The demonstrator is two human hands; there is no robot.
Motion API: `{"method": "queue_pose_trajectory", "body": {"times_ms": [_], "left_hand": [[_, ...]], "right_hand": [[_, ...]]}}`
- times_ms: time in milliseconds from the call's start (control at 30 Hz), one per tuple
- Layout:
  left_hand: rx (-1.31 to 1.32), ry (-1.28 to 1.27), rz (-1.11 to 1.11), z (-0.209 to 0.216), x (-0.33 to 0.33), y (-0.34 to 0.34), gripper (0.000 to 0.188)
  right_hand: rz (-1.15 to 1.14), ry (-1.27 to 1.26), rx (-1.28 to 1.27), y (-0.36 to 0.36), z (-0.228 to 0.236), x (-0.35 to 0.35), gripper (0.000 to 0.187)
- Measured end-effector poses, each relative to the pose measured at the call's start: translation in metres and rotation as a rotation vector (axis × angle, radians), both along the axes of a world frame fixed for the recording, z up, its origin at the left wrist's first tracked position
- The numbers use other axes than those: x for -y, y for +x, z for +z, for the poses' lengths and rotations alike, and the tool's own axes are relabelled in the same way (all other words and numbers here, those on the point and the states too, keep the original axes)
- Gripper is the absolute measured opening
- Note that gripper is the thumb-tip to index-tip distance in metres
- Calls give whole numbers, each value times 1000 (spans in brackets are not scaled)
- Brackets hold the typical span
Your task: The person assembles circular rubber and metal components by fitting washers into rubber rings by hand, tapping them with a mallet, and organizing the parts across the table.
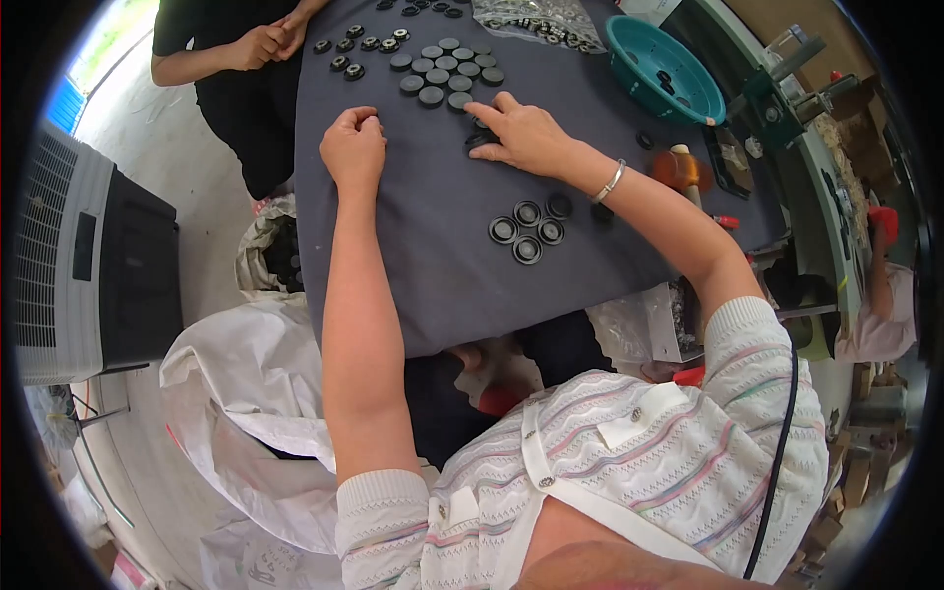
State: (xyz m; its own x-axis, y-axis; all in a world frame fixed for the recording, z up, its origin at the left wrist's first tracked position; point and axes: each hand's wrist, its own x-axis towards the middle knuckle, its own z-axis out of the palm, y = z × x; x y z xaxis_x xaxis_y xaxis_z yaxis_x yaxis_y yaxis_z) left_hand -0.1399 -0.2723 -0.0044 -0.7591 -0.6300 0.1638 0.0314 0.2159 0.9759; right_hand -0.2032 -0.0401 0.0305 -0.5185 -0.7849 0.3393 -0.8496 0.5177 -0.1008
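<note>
My right hand [526, 136] has its thumb and fingers around black round caps [479, 141] on the dark grey tabletop [423, 246]. To its left, my left hand [354, 147] is curled closed near the table's left side; whatever its fingers hold is hidden. Beyond both hands lies a cluster of grey-topped round caps [438, 76]. Nearer to me, several black cup-shaped caps [527, 213] sit grouped with their ringed hollow sides up. Toward the far left, small black rings with metallic centres [370, 43] are spread out.
A teal plastic basket [634, 84] with a few black parts stands at the far right. Close to it are an orange-headed mallet [677, 170] and a green metal press [772, 108]. A clear bag of small parts [541, 22] lies at the back. Another person's hands [270, 44] are at the far left.
</note>
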Motion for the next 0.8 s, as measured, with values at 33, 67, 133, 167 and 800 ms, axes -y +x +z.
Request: {"method": "queue_pose_trajectory", "body": {"times_ms": [33, 67, 133, 167, 800], "left_hand": [[-13, -9, 3, 0, 1, 0, 17], [-17, -21, 3, -1, 1, 0, 17], [-16, -26, -9, -2, 2, -1, 17], [-29, -34, -10, -3, 3, -2, 17], [-40, -20, 6, -3, 3, 1, 18]], "right_hand": [[-6, 59, -10, 2, -1, 3, 40], [-19, 116, -21, 3, -2, 5, 41], [-22, 127, -33, 3, -5, 7, 38], [-34, 144, -31, 3, -6, 7, 36], [-57, -245, 9, -12, -9, -20, 23]]}}
